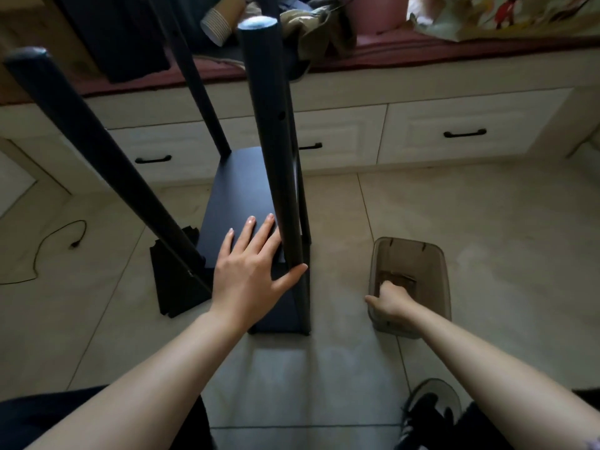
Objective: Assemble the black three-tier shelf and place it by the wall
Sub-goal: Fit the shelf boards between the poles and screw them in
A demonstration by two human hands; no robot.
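A black shelf board [240, 196] stands on the floor with black round posts rising from its corners. One post [272, 141] runs up at the near right, another [97, 151] leans at the left, a third [198, 82] stands at the back. My left hand [250, 271] rests flat on the board, fingers straight, thumb against the near right post's base. My right hand [389, 302] reaches into a small translucent brown box [431, 258] on the floor, fingers curled inside; whatever they hold is hidden. A loose black panel [175, 284] lies on the floor to the left.
A cream drawer unit [454, 134] with black handles runs along the back, topped by a red cushion with clothes, paper cups [220, 22] and a pink bin. A black cable [48, 245] lies at the left. My shoe [428, 410] is at the bottom right. Tiled floor surrounds it.
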